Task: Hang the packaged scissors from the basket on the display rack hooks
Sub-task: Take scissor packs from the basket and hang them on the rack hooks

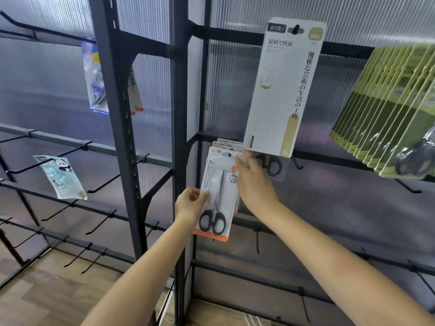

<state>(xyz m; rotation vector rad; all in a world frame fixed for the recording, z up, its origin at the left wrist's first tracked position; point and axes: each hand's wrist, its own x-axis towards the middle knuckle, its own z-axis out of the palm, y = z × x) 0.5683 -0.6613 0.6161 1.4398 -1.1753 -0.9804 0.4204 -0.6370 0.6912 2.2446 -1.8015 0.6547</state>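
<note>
The packaged scissors (217,196) hung low on the display rack (179,137), its punched top at a hook (227,154) in front of other packs of the same kind. The left hand (189,204) pinched the card's left edge between thumb and curled fingers. The right hand (253,182) lay at the upper right edge with fingers fairly straight; whether they gripped the card could not be told. The pack looked light and flat, a stiff card under slick plastic, likely to bend if squeezed mid-face. Its edges and the top near the hole seemed the safest places to hold. The basket was out of view
</note>
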